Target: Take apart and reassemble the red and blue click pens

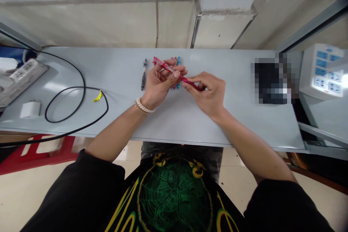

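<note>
A red pen [165, 65] with a partly clear barrel slants across both hands above the table. My left hand [161, 86], with a beaded bracelet at the wrist, is closed on the barrel, thumb on top. My right hand [208, 91] pinches the pen's darker red end; whether that end is a separate cap I cannot tell. Behind the hands lie several pens, among them a blue pen [178, 60], partly covered by my fingers. Left of them a grey and black pen [144, 75] lies lengthwise on the table.
On the grey table [195, 127], a black cable [83, 76] with a yellow tag [97, 96] loops at left. A white charger [30, 109] and a power strip [20, 78] are beyond it. At right are a blurred dark object [268, 83] and a white multi-socket block [310, 67].
</note>
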Demonstrator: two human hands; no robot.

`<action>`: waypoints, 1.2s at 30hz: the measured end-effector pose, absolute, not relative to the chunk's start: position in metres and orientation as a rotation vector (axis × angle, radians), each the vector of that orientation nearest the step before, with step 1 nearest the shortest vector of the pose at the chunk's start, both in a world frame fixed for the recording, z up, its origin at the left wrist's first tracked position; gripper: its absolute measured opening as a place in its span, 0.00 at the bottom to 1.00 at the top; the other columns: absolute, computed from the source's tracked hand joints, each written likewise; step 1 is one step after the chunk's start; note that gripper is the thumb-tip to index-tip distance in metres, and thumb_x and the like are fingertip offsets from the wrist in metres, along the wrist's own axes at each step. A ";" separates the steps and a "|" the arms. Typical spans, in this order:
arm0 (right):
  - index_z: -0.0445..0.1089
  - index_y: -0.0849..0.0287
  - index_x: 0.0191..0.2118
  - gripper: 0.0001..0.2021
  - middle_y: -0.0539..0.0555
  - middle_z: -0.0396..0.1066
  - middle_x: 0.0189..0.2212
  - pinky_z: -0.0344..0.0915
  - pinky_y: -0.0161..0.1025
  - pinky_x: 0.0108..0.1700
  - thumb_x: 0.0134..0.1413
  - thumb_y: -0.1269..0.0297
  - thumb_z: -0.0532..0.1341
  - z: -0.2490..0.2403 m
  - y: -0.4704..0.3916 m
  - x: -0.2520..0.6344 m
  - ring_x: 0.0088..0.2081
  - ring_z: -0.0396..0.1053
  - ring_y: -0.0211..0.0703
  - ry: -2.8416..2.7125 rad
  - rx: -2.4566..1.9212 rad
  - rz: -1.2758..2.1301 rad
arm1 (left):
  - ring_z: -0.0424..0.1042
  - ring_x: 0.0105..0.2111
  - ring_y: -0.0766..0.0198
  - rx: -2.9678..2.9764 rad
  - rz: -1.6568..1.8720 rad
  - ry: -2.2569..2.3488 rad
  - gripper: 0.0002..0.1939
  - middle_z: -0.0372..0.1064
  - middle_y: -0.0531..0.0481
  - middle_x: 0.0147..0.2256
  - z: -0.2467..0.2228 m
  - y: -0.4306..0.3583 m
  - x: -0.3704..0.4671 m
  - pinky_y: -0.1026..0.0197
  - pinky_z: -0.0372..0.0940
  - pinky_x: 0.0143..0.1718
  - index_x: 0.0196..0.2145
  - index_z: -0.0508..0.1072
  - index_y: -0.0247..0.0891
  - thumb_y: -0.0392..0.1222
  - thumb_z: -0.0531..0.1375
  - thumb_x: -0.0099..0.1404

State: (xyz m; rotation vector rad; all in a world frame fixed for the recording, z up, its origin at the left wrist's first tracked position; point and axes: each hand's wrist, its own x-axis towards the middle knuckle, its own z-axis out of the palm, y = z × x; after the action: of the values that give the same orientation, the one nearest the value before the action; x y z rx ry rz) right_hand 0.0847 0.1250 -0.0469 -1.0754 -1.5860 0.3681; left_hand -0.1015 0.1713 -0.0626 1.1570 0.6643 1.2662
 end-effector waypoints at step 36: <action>0.67 0.50 0.48 0.26 0.47 0.80 0.30 0.73 0.36 0.25 0.67 0.32 0.64 -0.044 0.127 0.081 0.25 0.78 0.40 -1.387 -1.001 1.178 | 0.87 0.50 0.55 1.016 1.318 0.816 0.18 0.86 0.48 0.44 -0.057 0.170 -0.098 0.59 0.82 0.50 0.45 0.77 0.41 0.47 0.78 0.65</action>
State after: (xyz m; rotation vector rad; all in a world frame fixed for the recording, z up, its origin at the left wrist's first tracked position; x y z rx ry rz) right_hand 0.0814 0.1268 -0.0443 -1.0010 -1.3868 1.1777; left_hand -0.0978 0.1699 -0.0568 1.0156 0.8157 1.3180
